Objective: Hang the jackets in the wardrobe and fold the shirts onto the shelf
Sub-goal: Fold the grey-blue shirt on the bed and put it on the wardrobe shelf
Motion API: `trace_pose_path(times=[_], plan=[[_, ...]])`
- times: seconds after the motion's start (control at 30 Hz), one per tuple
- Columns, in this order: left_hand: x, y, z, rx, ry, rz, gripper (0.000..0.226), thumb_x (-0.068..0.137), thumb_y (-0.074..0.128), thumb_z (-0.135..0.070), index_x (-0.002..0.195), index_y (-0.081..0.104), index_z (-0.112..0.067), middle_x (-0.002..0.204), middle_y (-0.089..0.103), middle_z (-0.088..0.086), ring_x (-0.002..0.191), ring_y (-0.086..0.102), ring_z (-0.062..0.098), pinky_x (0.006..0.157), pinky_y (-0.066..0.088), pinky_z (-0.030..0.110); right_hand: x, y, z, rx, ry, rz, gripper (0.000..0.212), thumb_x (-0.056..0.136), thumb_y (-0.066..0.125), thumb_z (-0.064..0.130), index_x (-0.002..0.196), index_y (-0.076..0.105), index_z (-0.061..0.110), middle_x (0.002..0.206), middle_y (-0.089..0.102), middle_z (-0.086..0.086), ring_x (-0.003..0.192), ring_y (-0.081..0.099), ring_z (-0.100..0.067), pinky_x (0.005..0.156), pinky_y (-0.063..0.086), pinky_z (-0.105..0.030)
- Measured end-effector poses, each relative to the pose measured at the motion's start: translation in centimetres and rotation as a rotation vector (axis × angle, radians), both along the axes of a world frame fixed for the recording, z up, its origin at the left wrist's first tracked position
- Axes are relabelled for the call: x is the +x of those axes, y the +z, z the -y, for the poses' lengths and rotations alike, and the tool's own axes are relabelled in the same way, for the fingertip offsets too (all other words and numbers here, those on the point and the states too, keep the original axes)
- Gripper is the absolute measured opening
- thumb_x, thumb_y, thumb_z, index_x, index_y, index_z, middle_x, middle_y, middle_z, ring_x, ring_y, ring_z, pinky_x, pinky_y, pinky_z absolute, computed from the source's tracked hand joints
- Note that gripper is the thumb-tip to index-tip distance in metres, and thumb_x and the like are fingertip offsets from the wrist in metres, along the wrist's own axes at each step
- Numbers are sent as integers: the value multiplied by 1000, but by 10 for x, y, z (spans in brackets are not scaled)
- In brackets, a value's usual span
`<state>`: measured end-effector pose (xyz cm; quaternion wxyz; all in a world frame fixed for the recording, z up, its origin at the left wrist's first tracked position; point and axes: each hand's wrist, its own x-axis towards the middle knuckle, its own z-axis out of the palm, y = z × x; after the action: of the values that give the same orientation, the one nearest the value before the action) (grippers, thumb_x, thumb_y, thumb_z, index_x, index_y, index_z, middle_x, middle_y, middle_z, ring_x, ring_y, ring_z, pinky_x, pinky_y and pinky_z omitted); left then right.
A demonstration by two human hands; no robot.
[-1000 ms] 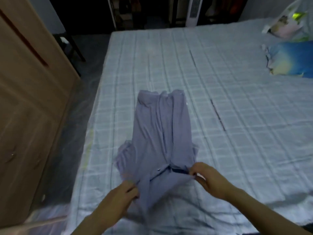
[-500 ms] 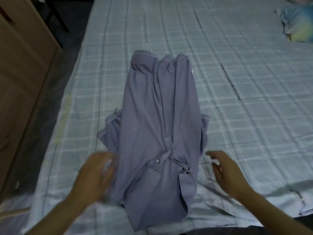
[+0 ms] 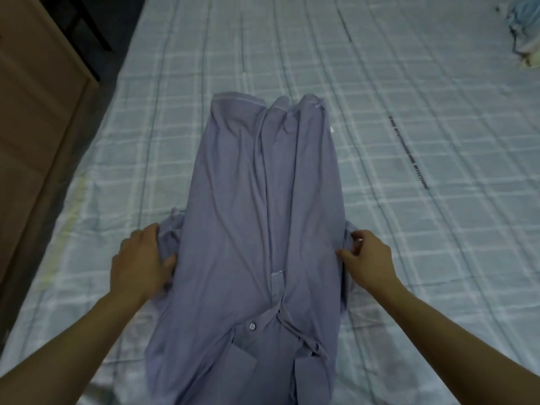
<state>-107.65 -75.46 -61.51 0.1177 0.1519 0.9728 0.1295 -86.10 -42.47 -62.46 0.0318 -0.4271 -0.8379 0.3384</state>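
A lilac polo shirt lies lengthwise on the bed, collar and button placket nearest me, hem at the far end. Both sleeves are bunched at its sides. My left hand grips the bunched left sleeve, thumb on top of the cloth. My right hand pinches the right sleeve and side edge with curled fingers.
The bed wears a pale checked sheet with a dark stripe to the right. A brown wooden wardrobe stands at the left, with a narrow strip of floor between. Crumpled blue cloth lies at the far right corner.
My hands let go of the collar area and moved outward to the shirt's sides, where each now grips a sleeve. The view has moved closer to the shirt.
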Motion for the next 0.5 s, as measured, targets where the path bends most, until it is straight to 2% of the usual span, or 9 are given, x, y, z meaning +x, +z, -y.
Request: trace_pose_path(times=[0.07,0.13,0.23,0.3,0.37,0.43,0.5], plan=[[-3,-1,-5,-30,3,-75,22,87,68,-28,90,55,-11,88,63,15,82,62,37,67,43,40,-3,-4,-3,-47,-73,-28,37,81,75,20,113,61,7,71,58,8,65,51,-3,64,40,-22],[-5,-2,-7,-31,-36,-134,21,91,64,-21,77,51,-12,79,59,16,72,59,36,61,39,38,-2,-6,-4,-103,-144,-90,22,81,75,22,99,67,12,71,64,4,67,60,-10,67,50,-32],[-8,0,-1,73,-113,-143,22,90,62,-6,72,50,-6,74,50,19,64,51,33,57,35,37,5,-6,-3,-183,-219,-164,3,85,72,22,85,71,19,76,71,-2,73,68,-22,74,58,-46],[-13,5,8,104,-155,-182,14,83,65,6,73,57,1,73,50,22,64,52,36,58,36,38,14,-4,-3,-184,-277,-200,4,87,70,20,85,72,18,77,71,-3,75,68,-25,73,57,-46],[-23,9,22,80,-176,-217,11,78,68,11,76,60,5,72,51,25,64,55,41,58,38,40,25,-2,-9,-87,-343,-195,4,87,69,19,87,72,17,80,71,-3,75,66,-24,73,54,-40],[-37,14,42,30,-167,-244,10,79,69,8,76,60,6,72,50,28,64,56,45,59,43,45,38,1,-21,34,-383,-171,7,87,68,18,91,71,13,83,71,-8,76,64,-25,75,47,-33],[-50,19,65,-11,-141,-258,13,83,64,-2,74,58,4,71,49,29,63,55,47,59,45,49,52,5,-36,116,-429,-126,10,88,67,16,93,71,9,84,70,-13,80,64,-31,78,47,-35]])
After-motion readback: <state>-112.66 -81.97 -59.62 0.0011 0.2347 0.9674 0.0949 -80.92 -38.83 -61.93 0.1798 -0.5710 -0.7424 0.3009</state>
